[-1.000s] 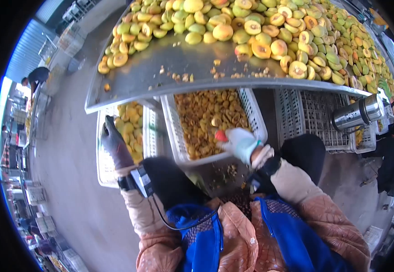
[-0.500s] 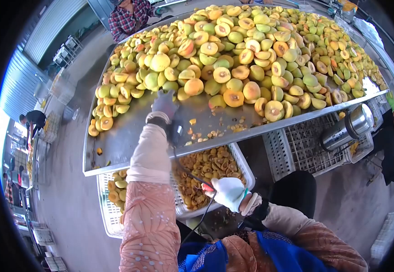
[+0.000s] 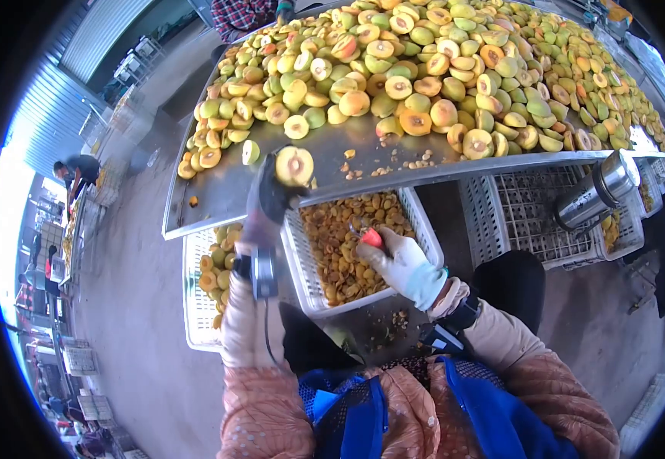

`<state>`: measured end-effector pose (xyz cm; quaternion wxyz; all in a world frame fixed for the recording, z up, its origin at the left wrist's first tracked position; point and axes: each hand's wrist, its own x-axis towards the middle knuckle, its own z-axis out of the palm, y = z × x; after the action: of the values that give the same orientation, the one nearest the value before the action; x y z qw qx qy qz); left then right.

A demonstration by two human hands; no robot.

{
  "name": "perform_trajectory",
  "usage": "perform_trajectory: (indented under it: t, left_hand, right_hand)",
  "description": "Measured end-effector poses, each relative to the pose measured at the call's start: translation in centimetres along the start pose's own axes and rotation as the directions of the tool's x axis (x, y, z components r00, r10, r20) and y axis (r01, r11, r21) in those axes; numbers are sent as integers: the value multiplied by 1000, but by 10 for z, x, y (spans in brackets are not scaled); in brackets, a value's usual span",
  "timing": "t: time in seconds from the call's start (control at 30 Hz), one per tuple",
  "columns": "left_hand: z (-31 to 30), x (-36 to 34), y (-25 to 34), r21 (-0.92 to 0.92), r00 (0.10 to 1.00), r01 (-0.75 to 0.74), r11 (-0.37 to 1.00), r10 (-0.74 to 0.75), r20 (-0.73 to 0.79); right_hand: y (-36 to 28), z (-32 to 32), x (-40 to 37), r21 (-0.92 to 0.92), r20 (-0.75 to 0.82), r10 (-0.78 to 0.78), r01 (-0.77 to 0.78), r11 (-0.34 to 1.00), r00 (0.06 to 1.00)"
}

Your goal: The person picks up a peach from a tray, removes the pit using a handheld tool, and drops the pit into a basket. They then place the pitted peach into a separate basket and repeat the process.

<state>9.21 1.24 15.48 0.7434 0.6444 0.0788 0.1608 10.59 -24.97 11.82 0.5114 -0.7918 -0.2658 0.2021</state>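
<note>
My left hand (image 3: 266, 191), in a dark grey glove and smeared by motion, holds a halved yellow peach (image 3: 295, 166) at the table's near edge. The cut face with its round centre is turned up towards me. My right hand (image 3: 407, 268), in a white glove, is closed around the red handle (image 3: 371, 238) of a small tool with a short metal tip. It hangs above a white crate (image 3: 429, 233) of scraps and pitted pieces. Beyond both hands, a heap of peach halves (image 3: 424, 84) covers much of the metal table (image 3: 229, 180). A single half (image 3: 251, 152) lies apart near my left hand.
A second white crate (image 3: 197, 298) with peach halves stands at the left below the table. On the right, a steel flask (image 3: 596, 191) lies tilted across stacked crates (image 3: 505, 210). A person in a checked shirt (image 3: 241, 17) stands across the table; others are farther left.
My left hand has drawn back from the heap towards me, now with a peach half in it. My right hand has risen and turned, bringing the red handle over the scrap crate.
</note>
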Motion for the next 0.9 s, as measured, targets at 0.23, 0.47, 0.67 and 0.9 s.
perform_trajectory:
  t: [0.23, 0.47, 0.67, 0.9]
  left_hand:
    - [57, -94, -29, -285, 910, 145, 947, -241, -337]
    - [66, -117, -73, 469, 848, -253, 846, 427, -313]
    - [90, -116, -49, 266, 897, -201, 943, 286, -336]
    - [92, -115, -50, 201, 932, -64, 977, 131, -337]
  right_hand:
    - [-9, 13, -15, 220, 102, -153, 127, 967, 983]
    - [-2, 22, -13, 52, 115, -97, 92, 994, 989]
    - [8, 35, -10, 38, 66, -111, 109, 993, 992]
    - [9, 42, -11, 71, 100, -128, 122, 990, 987]
